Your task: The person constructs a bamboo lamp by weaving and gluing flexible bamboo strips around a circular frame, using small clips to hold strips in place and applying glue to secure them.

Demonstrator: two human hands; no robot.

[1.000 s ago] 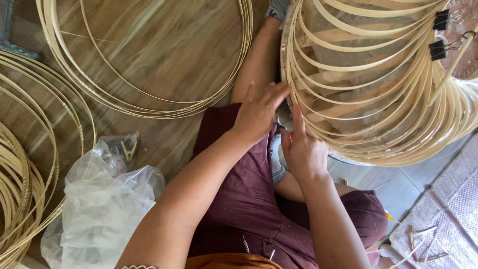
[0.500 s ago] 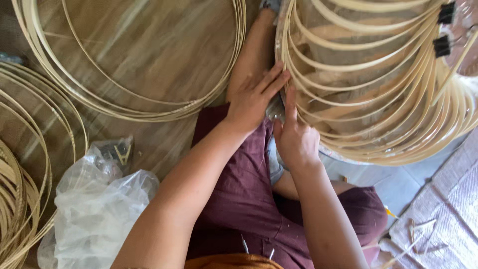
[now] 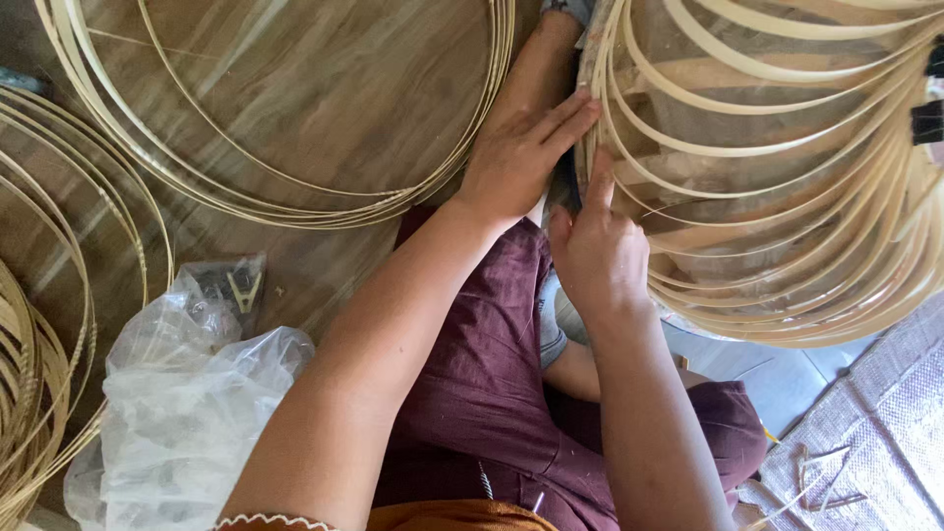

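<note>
Lying on the wooden floor [image 3: 324, 88], loose bamboo hoops [image 3: 295, 197] crowd the upper left, a crumpled clear plastic bag [image 3: 187, 413] below them. Two hands work: the left hand [image 3: 516, 157] presses flat, unclenched, on the ribbed bamboo frame [image 3: 787, 197] at right; the right hand [image 3: 595, 251] pinches one rib. Black binder clips [image 3: 927, 118] grip the frame's edge.

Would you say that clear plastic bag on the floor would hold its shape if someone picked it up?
Probably not. The plastic bag looks thin and crumpled, so it would likely sag and fold. It seems light, though the small clips showing at its top edge might shift or slide out. Its glossy film could be a bit slippery.
</note>
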